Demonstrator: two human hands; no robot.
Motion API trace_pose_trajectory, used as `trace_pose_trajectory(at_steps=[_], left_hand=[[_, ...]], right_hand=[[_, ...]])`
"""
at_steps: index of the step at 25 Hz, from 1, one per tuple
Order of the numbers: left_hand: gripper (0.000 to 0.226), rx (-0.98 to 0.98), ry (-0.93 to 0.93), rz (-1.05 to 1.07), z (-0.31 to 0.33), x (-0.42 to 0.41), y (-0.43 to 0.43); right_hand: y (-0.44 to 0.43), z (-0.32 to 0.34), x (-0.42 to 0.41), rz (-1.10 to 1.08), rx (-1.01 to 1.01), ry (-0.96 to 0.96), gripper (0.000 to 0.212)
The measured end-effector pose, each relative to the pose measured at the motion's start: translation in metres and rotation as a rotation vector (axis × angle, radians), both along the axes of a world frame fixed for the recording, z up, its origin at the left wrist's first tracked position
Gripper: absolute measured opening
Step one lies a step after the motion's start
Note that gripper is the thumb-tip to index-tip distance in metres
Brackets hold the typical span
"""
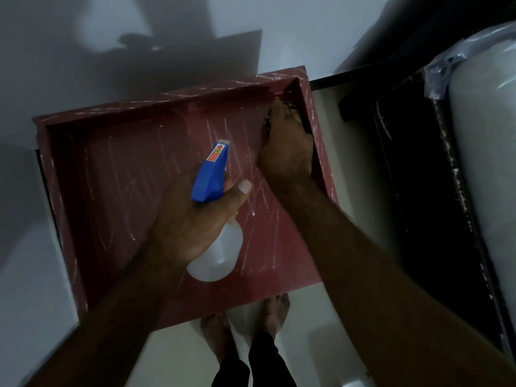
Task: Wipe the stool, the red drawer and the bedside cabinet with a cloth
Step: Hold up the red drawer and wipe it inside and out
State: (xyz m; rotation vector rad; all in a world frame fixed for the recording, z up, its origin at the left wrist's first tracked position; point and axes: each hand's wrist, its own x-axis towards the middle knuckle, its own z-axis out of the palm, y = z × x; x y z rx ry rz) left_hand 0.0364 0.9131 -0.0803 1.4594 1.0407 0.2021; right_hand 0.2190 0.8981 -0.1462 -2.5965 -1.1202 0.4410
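A red drawer, scratched with pale streaks, lies open side up in the middle of the head view. My left hand grips a spray bottle with a blue trigger head and a clear body, held over the drawer's floor. My right hand presses a dark cloth into the drawer's far right inner corner. Only a little of the cloth shows past my fingers. Neither the stool nor the bedside cabinet can be told apart here.
The drawer rests on a pale surface with a dark edge against a grey wall. To the right stands dark furniture and a plastic-wrapped white roll. My bare feet stand on the pale floor below the drawer.
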Motion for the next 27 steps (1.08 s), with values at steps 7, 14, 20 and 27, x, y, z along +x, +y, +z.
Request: trace_pose_trajectory(at_steps=[7,14,20,27], left_hand=[[0.037,0.019,0.033,0.017,0.005,-0.002,-0.002],[0.039,0.043,0.002,0.024,0.008,-0.004,-0.003],[0.047,0.008,0.009,0.033,0.006,-0.004,-0.006],[0.042,-0.005,-0.011,0.017,0.004,-0.008,-0.004]], right_hand=[[0.024,-0.005,0.008,0.001,0.016,0.007,0.082],[0.024,-0.002,0.009,0.048,0.002,0.026,0.084],[0.019,0.0,0.008,0.099,0.025,0.015,0.073],[0.002,-0.004,0.001,-0.025,-0.039,0.017,0.075]])
